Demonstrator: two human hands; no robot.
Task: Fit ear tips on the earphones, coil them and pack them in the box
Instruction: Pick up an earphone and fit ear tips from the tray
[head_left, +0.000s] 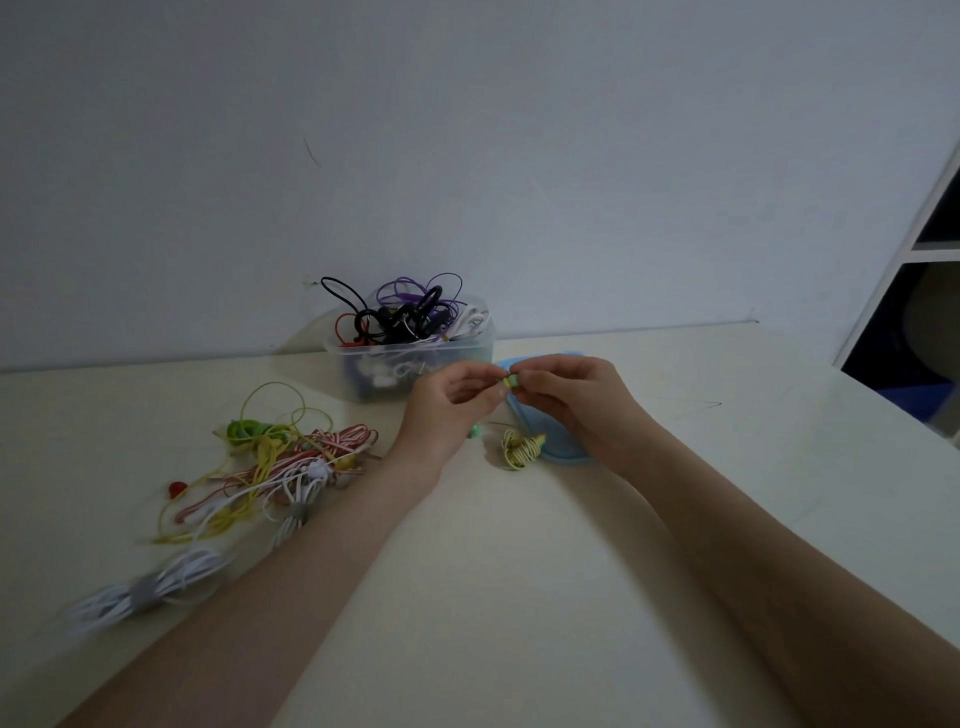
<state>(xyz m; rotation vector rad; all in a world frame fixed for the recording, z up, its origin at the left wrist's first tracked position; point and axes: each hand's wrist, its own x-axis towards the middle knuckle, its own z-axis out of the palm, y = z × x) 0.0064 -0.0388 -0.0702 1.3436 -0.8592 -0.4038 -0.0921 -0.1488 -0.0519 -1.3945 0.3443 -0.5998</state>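
Left hand (457, 397) curled, fingers pinching the small yellow-green earbud (511, 383); right hand (558, 397) curled, gripping its other side, above the cream tabletop (519, 571), before the clear plastic box (410, 358). Best: steady bud, ease tip on squarely, avoid tugging pale yellow coiled cord (519, 449).

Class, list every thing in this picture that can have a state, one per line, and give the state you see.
Left hand: fingers pinch the small green earbud.
Right hand: fingers pinch the same earbud.
Green earbud: held above the table between both hands.
Yellow cable: coiled, lying on the table.
Plastic box: open, full of tangled cables.
Blue lid: off the box, flat on the table.
White bundles: tied, lying flat.
Loose earphones: tangled heap.
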